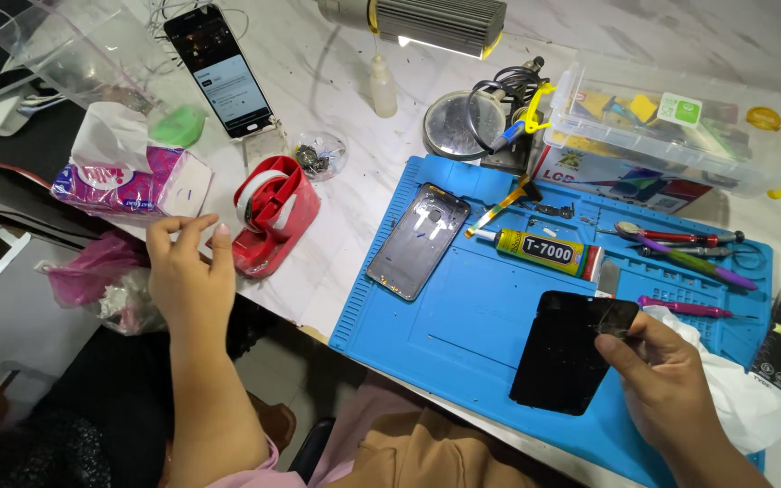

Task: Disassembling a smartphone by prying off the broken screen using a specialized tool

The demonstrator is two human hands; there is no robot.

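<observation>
Phone repair under way on the blue work mat, lower centre of the frame; right hand at lower right, thumb and fingers pinched on the upper corner of a black screen panel, lifting that edge slightly while the rest lies on the mat; left hand at centre left, fingers loosely spread and holding nothing, hovering just beside the red tape dispenser near the table edge. Judged about midway: phone frame lying open and apart from the panel in the upper left part of the mat, so the two not yet joined; tube of glue lying capped between them, with no sign visible of glue laid; cannot tell whether the panel is cleaned. Left to do, by the look of it: bonding and seating the panel. Elsewhere: white cloth under the right wrist; screwdrivers along the mat's right side; a second phone propped at upper left; tissue pack beside it; clear parts box at upper right.
</observation>
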